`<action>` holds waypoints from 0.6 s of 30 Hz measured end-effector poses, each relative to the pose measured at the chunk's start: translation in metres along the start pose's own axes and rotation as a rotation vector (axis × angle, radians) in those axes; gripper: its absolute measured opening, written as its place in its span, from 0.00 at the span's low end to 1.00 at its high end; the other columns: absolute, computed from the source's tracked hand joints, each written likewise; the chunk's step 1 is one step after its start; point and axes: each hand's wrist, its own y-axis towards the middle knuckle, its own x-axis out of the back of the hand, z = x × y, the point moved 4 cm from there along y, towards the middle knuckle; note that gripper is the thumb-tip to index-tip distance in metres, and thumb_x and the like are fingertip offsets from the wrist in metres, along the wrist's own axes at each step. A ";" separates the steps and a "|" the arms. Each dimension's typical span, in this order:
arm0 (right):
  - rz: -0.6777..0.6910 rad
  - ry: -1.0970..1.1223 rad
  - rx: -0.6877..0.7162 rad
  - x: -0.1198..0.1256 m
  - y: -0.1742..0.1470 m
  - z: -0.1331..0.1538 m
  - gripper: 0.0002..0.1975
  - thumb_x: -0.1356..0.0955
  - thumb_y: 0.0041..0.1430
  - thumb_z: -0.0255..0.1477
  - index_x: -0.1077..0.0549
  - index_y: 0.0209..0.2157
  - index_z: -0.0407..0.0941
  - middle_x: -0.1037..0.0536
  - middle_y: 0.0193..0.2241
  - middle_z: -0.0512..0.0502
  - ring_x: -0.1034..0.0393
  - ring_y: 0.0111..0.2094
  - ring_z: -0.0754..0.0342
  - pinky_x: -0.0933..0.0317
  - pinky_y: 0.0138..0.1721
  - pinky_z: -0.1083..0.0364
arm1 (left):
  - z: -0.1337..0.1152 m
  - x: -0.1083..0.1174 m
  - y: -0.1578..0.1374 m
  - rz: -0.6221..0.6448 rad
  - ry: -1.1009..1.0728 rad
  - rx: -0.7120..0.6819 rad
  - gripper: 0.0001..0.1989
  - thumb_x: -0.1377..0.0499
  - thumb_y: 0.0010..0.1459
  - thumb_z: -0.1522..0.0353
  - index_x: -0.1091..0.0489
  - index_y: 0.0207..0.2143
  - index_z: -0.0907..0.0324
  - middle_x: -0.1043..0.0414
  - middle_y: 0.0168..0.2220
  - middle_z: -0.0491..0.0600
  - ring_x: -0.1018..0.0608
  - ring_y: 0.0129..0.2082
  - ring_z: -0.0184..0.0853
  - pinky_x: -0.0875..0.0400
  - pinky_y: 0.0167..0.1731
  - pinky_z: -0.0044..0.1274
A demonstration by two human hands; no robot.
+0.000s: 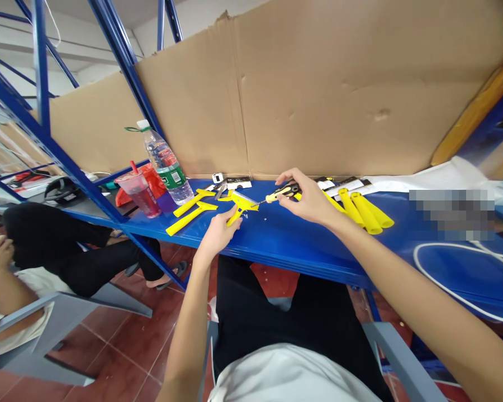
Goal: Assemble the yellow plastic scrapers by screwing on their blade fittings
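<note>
Head view: left hand (218,231) in grip around yellow tool (243,203), right hand (305,195) around screwdriver (272,197).

Right of the water bottle (167,164), the left hand (218,231) grips a yellow tool (242,202); the right hand (305,198), a screwdriver (272,197).

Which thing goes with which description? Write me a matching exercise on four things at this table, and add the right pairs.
1. Screwdriver
2. Yellow part by the screwdriver's tip
3. Bottle
4. Cup

A. Has a red straw
B. In the left hand
C. Has a green label
D. In the right hand

Pairs: 1-D, 2-B, 3-C, 4-A
</note>
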 end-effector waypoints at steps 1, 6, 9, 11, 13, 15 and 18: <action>0.001 -0.003 -0.017 0.000 0.000 0.000 0.11 0.25 0.66 0.40 0.25 0.45 0.51 0.14 0.47 0.42 0.21 0.35 0.46 0.29 0.34 0.46 | -0.001 0.000 0.000 -0.002 0.000 -0.003 0.37 0.36 0.70 0.58 0.30 0.75 0.67 0.19 0.33 0.47 0.29 0.26 0.31 0.25 0.35 0.24; 0.057 0.086 -0.090 -0.003 -0.001 -0.003 0.14 0.26 0.67 0.40 0.25 0.50 0.51 0.16 0.52 0.42 0.26 0.27 0.52 0.32 0.29 0.47 | -0.003 0.000 -0.001 -0.011 0.028 -0.029 0.35 0.36 0.71 0.59 0.28 0.74 0.67 0.18 0.33 0.48 0.24 0.30 0.34 0.22 0.40 0.25; 0.037 0.043 -0.013 -0.002 -0.001 0.000 0.18 0.24 0.62 0.36 0.27 0.52 0.51 0.17 0.54 0.41 0.22 0.37 0.47 0.28 0.40 0.44 | -0.003 0.000 -0.001 -0.012 0.047 -0.040 0.35 0.37 0.71 0.58 0.28 0.74 0.67 0.18 0.33 0.48 0.23 0.31 0.35 0.22 0.40 0.25; 0.006 0.006 -0.010 -0.001 -0.001 0.001 0.14 0.25 0.65 0.37 0.27 0.49 0.51 0.17 0.50 0.42 0.22 0.41 0.44 0.29 0.46 0.42 | -0.003 0.000 -0.001 -0.002 0.050 -0.044 0.35 0.38 0.72 0.58 0.29 0.75 0.67 0.18 0.33 0.48 0.23 0.32 0.35 0.23 0.39 0.25; -0.034 -0.002 -0.012 0.000 -0.001 0.001 0.11 0.26 0.68 0.38 0.27 0.46 0.51 0.17 0.48 0.42 0.22 0.46 0.42 0.29 0.49 0.41 | -0.003 -0.001 -0.001 0.008 0.051 -0.049 0.35 0.38 0.72 0.58 0.29 0.75 0.67 0.18 0.34 0.49 0.23 0.32 0.35 0.23 0.39 0.25; -0.036 -0.002 0.005 0.000 -0.001 0.002 0.14 0.25 0.65 0.37 0.28 0.48 0.51 0.17 0.50 0.41 0.22 0.49 0.40 0.29 0.50 0.41 | -0.004 -0.001 -0.002 0.009 0.058 -0.055 0.35 0.38 0.72 0.58 0.29 0.74 0.67 0.18 0.34 0.49 0.22 0.32 0.35 0.23 0.39 0.24; 0.009 -0.001 0.009 -0.002 -0.001 0.001 0.18 0.23 0.63 0.39 0.29 0.49 0.52 0.17 0.51 0.41 0.21 0.47 0.41 0.28 0.47 0.42 | -0.004 0.000 -0.002 -0.002 0.068 -0.060 0.34 0.39 0.73 0.58 0.29 0.74 0.68 0.17 0.34 0.49 0.21 0.32 0.35 0.23 0.40 0.24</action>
